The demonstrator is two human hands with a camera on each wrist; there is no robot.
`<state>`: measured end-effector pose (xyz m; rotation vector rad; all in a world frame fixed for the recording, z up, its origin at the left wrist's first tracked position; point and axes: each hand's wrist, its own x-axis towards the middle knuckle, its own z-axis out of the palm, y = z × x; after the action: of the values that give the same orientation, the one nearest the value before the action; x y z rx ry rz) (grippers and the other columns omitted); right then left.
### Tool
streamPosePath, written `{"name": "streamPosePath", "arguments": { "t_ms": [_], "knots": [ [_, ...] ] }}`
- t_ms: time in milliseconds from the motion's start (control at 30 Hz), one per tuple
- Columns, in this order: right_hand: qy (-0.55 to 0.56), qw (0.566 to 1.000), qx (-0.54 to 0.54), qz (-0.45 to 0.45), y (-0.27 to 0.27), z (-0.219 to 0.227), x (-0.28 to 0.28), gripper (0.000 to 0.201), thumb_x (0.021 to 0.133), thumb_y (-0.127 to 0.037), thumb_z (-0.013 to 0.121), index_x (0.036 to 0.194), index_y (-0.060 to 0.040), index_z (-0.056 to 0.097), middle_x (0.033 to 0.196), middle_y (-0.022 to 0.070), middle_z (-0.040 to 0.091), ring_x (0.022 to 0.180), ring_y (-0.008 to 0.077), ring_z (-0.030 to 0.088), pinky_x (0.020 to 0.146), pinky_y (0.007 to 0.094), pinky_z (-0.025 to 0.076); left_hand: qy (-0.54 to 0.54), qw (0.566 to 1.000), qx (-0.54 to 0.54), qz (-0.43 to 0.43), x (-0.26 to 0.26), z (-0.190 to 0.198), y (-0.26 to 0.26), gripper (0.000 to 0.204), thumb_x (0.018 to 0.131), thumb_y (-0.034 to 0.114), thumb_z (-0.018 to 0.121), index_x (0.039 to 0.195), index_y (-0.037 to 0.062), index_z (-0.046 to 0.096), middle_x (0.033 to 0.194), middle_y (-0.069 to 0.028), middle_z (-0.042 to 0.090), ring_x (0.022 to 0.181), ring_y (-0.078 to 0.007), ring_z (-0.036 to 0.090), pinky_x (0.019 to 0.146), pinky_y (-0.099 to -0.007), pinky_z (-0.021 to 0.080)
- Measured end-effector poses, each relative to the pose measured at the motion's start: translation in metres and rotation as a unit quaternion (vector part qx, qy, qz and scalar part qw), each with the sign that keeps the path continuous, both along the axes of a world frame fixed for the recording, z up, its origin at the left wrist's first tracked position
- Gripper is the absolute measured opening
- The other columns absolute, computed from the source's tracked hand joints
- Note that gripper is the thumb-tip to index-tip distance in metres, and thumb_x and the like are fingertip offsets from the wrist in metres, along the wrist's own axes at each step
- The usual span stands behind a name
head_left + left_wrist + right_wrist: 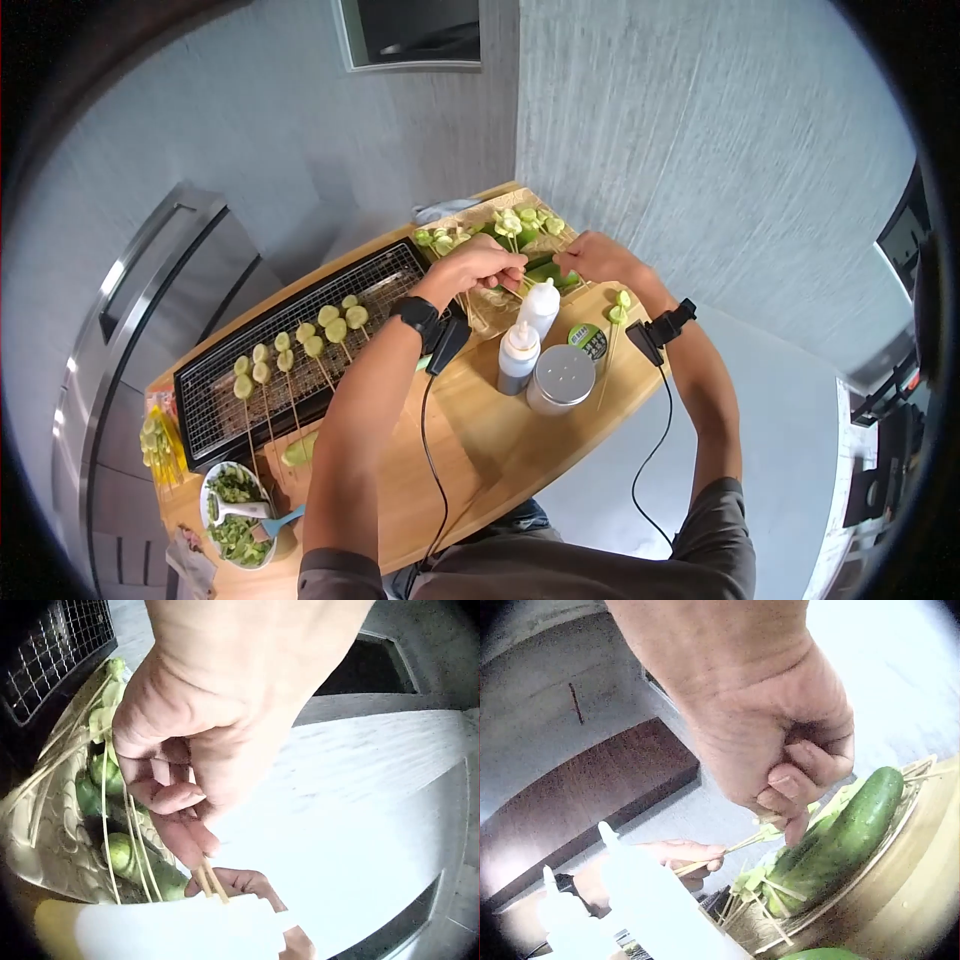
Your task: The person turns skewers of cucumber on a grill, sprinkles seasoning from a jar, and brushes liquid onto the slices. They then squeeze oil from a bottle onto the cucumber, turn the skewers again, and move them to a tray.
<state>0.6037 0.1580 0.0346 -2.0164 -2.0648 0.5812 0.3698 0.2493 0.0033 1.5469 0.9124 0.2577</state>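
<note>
Over the far end of the table, my left hand point(488, 268) pinches thin wooden skewers point(212, 881), their ends showing below the fingertips in the left wrist view. Facing it, my right hand point(600, 258) has curled fingers. In the right wrist view its fingertips pinch a small pale green vegetable piece point(771, 826) at the far end of the skewers. Below both hands lies a lined tray point(488, 318) with whole green cucumbers point(855, 832) and several skewers of cut pale green vegetable point(508, 222). A white squeeze bottle point(541, 308) stands just in front of the hands.
A second squeeze bottle point(519, 362), a perforated metal shaker point(561, 380) and a round green-labelled container point(588, 342) stand nearby. One skewer point(612, 345) lies at the right table edge. Left are a wire grill point(215, 410) with cucumber-slice skewers point(333, 325) and a greens bowl point(212, 482).
</note>
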Motion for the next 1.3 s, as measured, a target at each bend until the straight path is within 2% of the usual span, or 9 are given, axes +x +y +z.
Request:
{"name": "streamPosePath", "arguments": {
  "t_ms": [167,567,633,900,967,1033,1200,1267,1300],
  "knots": [
    [-0.018,0.998,-0.009,0.056,0.019,-0.024,0.021,0.043,0.099,-0.041,0.060,0.092,-0.0037,0.079,0.072,0.0154,0.070,0.067,0.0245,0.064,0.067,0.0406,0.051,0.010,1.000,-0.020,-0.005,0.018,-0.006,0.007,0.027,0.097,0.030,0.072,0.092,0.0033,0.074,0.087,-0.0048,0.075,0.074,-0.0099,0.071,0.051,-0.0197,0.041],
    [-0.132,0.991,-0.021,-0.033,-0.001,0.000,0.003,0.051,0.098,-0.052,0.057,0.094,-0.0049,0.078,0.091,0.0193,0.075,0.092,0.0372,0.072,0.083,0.0476,0.055,0.033,0.998,0.033,-0.052,0.011,-0.010,0.005,0.038,0.097,0.036,0.071,0.092,-0.0008,0.077,0.084,-0.0071,0.075,0.063,-0.0089,0.064,0.046,-0.0218,0.040],
    [-0.202,0.969,0.138,-0.043,-0.005,-0.001,0.007,0.046,0.097,-0.048,0.062,0.093,-0.0048,0.078,0.089,0.0204,0.074,0.090,0.0386,0.072,0.081,0.0488,0.056,-0.005,0.997,0.053,-0.053,-0.007,-0.005,0.009,0.043,0.100,0.038,0.067,0.105,-0.0038,0.074,0.090,-0.0084,0.075,0.061,-0.0087,0.061,0.049,-0.0226,0.044],
    [-0.046,0.966,0.239,0.089,-0.077,0.092,-0.127,0.030,0.094,-0.032,0.070,0.092,-0.0035,0.077,0.074,0.0182,0.072,0.065,0.0343,0.070,0.062,0.0436,0.053,0.127,0.967,0.222,-0.004,-0.183,0.090,-0.055,0.039,0.102,0.038,0.063,0.104,0.0011,0.073,0.085,-0.0061,0.075,0.063,-0.0101,0.065,0.056,-0.0266,0.050],
    [-0.016,0.965,0.198,0.174,-0.088,0.082,-0.165,0.029,0.094,-0.030,0.071,0.091,-0.0017,0.077,0.073,0.0180,0.071,0.064,0.0336,0.069,0.064,0.0426,0.053,0.189,0.950,0.248,0.009,-0.238,0.099,-0.076,0.039,0.101,0.038,0.063,0.100,-0.0002,0.074,0.080,-0.0065,0.074,0.063,-0.0117,0.067,0.055,-0.0285,0.051],
    [-0.003,0.954,0.175,0.245,-0.083,0.052,-0.195,0.031,0.094,-0.031,0.070,0.087,-0.0010,0.077,0.071,0.0167,0.071,0.063,0.0333,0.069,0.067,0.0421,0.054,0.241,0.925,0.288,0.062,-0.287,0.099,-0.102,0.044,0.095,0.036,0.064,0.077,-0.0033,0.074,0.069,-0.0107,0.073,0.055,-0.0171,0.069,0.057,-0.0314,0.055],
    [-0.068,0.942,0.166,0.283,-0.055,-0.016,-0.247,0.035,0.096,-0.031,0.067,0.078,-0.0012,0.076,0.068,0.0144,0.071,0.063,0.0316,0.070,0.071,0.0421,0.055,0.361,0.901,0.209,0.121,-0.373,0.080,-0.176,0.043,0.091,0.035,0.067,0.072,-0.0038,0.072,0.065,-0.0105,0.072,0.051,-0.0189,0.069,0.052,-0.0320,0.055],
    [-0.047,0.967,-0.082,0.238,-0.048,-0.015,-0.264,0.035,0.094,-0.031,0.066,0.077,-0.0020,0.076,0.067,0.0125,0.071,0.068,0.0291,0.071,0.075,0.0404,0.058,0.384,0.895,0.160,0.163,-0.392,0.069,-0.200,0.044,0.089,0.035,0.070,0.070,-0.0047,0.072,0.064,-0.0098,0.072,0.051,-0.0183,0.069,0.051,-0.0317,0.055],
    [-0.051,0.966,-0.081,0.241,-0.048,-0.015,-0.266,0.035,0.094,-0.031,0.066,0.077,-0.0020,0.076,0.067,0.0125,0.071,0.068,0.0291,0.071,0.075,0.0404,0.058,0.382,0.898,0.166,0.145,-0.399,0.063,-0.206,0.044,0.090,0.036,0.069,0.069,-0.0033,0.073,0.064,-0.0101,0.072,0.052,-0.0177,0.069,0.052,-0.0315,0.056]
  ]
}}
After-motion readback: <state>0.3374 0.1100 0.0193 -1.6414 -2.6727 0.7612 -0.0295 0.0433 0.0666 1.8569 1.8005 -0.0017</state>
